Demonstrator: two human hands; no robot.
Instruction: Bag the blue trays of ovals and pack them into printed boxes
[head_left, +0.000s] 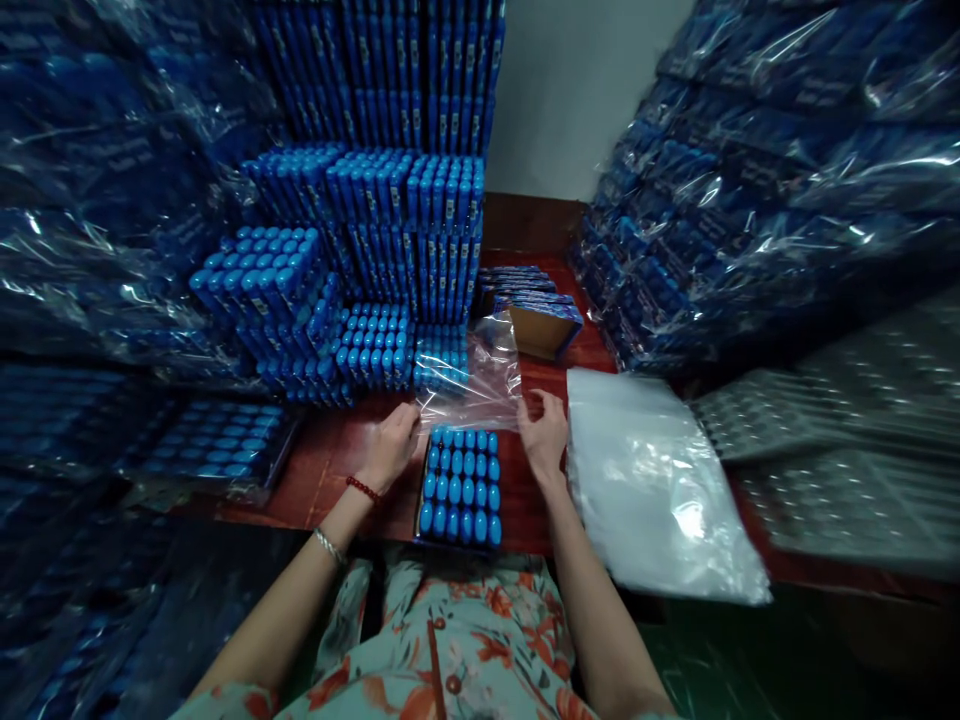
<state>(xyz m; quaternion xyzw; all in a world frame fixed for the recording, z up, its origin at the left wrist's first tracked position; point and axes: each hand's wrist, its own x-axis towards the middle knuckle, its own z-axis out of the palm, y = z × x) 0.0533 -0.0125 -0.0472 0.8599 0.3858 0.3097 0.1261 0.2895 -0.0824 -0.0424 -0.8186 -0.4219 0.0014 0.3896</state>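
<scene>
A clear plastic bag (480, 385) is stretched between my two hands, just beyond a box of blue-capped items (461, 485) at the table's front edge. My left hand (393, 443) pinches the bag's near left corner. On the other side, my right hand (543, 428) grips its near right edge with fingers curled. The box stands upright, its rounded blue caps facing up in rows; what lies under the caps is hidden. Through the bag's far part, more blue caps (442, 350) show.
A stack of flat clear bags (652, 470) lies right of my right hand. Behind it, an open carton (540, 325) holds folded printed card. Tall stacks of blue packs (442, 230) rise at the back. Plastic-wrapped stacks (712, 200) stand right, grey moulded trays (847, 460) nearer.
</scene>
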